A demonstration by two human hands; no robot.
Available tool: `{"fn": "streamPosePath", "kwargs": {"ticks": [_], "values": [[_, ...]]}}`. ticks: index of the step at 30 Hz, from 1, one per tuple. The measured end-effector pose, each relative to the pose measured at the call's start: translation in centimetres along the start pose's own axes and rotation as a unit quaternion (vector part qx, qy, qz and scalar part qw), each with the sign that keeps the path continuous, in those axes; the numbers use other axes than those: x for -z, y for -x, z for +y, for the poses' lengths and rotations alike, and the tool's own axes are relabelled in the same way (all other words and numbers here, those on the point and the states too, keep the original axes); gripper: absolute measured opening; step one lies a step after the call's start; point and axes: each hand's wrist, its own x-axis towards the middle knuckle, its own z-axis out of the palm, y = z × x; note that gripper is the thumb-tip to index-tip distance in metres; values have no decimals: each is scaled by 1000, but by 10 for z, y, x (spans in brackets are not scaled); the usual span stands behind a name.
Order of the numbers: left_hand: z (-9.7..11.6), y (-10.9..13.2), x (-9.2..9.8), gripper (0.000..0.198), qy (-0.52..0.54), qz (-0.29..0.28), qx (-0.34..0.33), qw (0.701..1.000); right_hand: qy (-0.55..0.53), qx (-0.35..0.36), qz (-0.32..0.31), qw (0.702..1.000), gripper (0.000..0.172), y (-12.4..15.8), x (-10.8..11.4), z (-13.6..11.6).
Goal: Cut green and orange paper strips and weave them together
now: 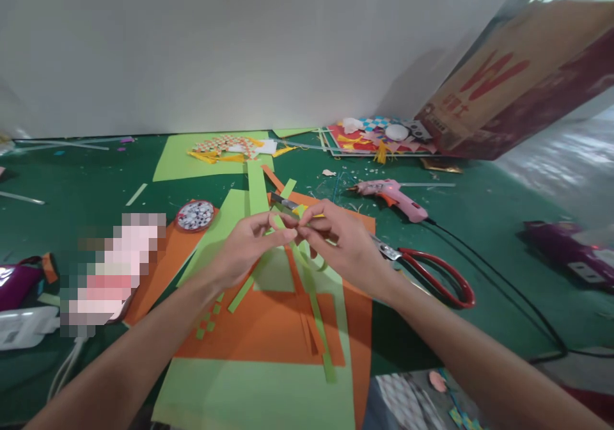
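Observation:
My left hand (pixel 249 244) pinches a light green paper strip (pixel 279 224) over the middle of the work. My right hand (pixel 343 244) closes on the same strip from the right, the fingertips of both hands meeting. A curled length of green paper hangs below the right fingers. Beneath them lie orange strips (pixel 298 276) and green strips (pixel 316 318) on orange and light green sheets (pixel 254 391). Just behind the fingers rests a craft knife (pixel 284 201), partly hidden. Small green squares (pixel 205 320) sit on the orange paper at the left.
Right of my hands lie red-handled scissors (pixel 439 276) and a pink glue gun (pixel 393 196) with a black cord. On the left are a round tub of googly eyes (pixel 196 215) and a blurred phone (pixel 115 270). A paper bag (pixel 522 84) stands at the back right.

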Motion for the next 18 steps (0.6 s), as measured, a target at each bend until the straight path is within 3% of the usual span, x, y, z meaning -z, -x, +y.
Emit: {"fn": "streamPosePath", "kwargs": {"ticks": [3,12,15,18], "values": [[-2,0,-2,27,19,3,-5,1000,-26,-8,-11,1000,12,2,-7,7],[-2,2,-10,29,21,34,6,999,-63,-19,-58,996,13,8,-13,3],[0,2,-9,29,15,55,4,998,-7,-21,-35,999,10,7,-5,1],[3,2,-10,30,9,42,22,999,-42,-34,-5,999,10,3,3,1]]}}
